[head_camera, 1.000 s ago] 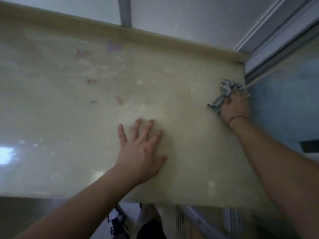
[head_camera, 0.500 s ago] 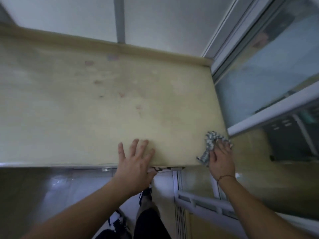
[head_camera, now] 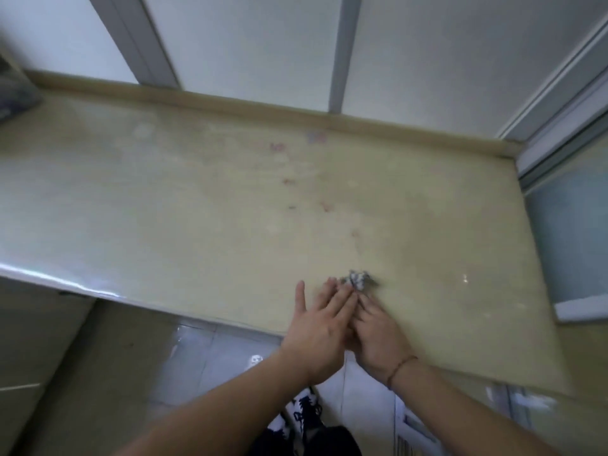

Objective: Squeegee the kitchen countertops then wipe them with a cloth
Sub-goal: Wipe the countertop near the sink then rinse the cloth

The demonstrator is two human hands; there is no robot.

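No squeegee is in view and the wiping looks underway: the right hand point(head_camera: 378, 334) presses the small grey cloth point(head_camera: 359, 280) onto the bench point(head_camera: 197, 205) at lower centre, the left hand point(head_camera: 317, 327) flat beside it, reddish marks point(head_camera: 289, 182) above unwiped.

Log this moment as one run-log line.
phase: cloth wipe | right hand: presses cloth on countertop | left hand: open, beside right | stains: reddish spots remain

White wall panels point(head_camera: 256, 44) with grey strips point(head_camera: 342, 51) rise behind. A window frame point(head_camera: 559, 126) stands at right. Glossy floor tiles point(head_camera: 197, 357) and patterned shoes point(head_camera: 304, 409) show below.
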